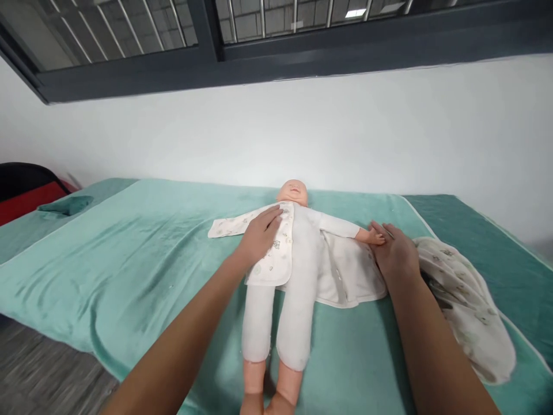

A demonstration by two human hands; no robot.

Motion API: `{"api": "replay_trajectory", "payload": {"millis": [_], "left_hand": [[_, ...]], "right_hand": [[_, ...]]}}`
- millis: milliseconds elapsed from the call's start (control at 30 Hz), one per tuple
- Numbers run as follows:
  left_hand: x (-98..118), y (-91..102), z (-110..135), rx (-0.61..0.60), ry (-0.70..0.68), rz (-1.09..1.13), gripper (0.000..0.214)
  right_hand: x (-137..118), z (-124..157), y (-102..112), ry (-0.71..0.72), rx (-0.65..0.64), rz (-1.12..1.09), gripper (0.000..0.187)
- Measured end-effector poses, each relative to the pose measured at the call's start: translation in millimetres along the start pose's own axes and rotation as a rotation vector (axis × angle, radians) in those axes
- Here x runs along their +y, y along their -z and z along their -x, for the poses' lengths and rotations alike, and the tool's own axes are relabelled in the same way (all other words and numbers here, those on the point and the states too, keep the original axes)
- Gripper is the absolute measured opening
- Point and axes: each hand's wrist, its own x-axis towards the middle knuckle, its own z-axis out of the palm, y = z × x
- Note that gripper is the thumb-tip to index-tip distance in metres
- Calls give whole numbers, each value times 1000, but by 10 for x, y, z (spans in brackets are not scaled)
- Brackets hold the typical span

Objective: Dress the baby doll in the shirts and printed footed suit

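A baby doll (302, 248) with a white cloth body lies on its back, its head against the wall side. A white baby shirt (283, 262) with small prints covers one half of its chest, with one arm in the sleeve. My left hand (261, 233) lies flat on this front panel, fingers stretched out. The other half of the shirt spreads open under the doll's bare-sleeved arm on the right. At that arm's end my right hand (396, 251) holds the doll's hand (375, 236), fingers partly hidden behind it.
A crumpled printed white cloth (469, 311) lies right of my right forearm. Green sheets (142, 248) cover the bed, which meets a white wall (276, 138) under a dark window frame (345, 49). A black and red item (32, 193) stands at the far left.
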Motion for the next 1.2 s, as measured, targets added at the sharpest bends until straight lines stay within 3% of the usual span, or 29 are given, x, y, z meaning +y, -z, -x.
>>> {"api": "replay_trajectory", "payload": {"millis": [133, 367, 533, 633, 733, 867, 967, 1067, 1133, 1200], "left_hand": [[210, -65, -196, -162, -83, -119, 46], [535, -233, -553, -326, -210, -395, 37], [904, -683, -725, -477, -466, -542, 32], [1031, -983, -757, -509, -517, -558, 26], [1057, -1116, -783, -512, -512, -587, 26], [1045, -1033, -824, -470, -519, -646, 33], [1057, -933, -830, -445, -489, -688, 34], [1068, -896, -811, -422, -476, -719, 35], [1064, -896, -795, -411, -475, -718, 35], [1052, -894, -782, -393, -468, -714, 33]], "right_hand": [[-62, 56, -24, -183, 26, -140, 6], [-179, 154, -129, -196, 36, -280, 11], [-242, 270, -197, -53, -63, -209, 10], [-265, 337, -216, 99, -141, -115, 14], [-266, 288, -145, 160, -129, 68, 21], [-218, 145, -11, 186, -17, 643, 29], [-143, 157, -26, 154, -129, 957, 24], [-94, 248, -95, 165, -305, 1346, 32], [-109, 286, -108, 195, -350, 1384, 34], [-160, 287, -80, 212, -314, 1204, 31]]}}
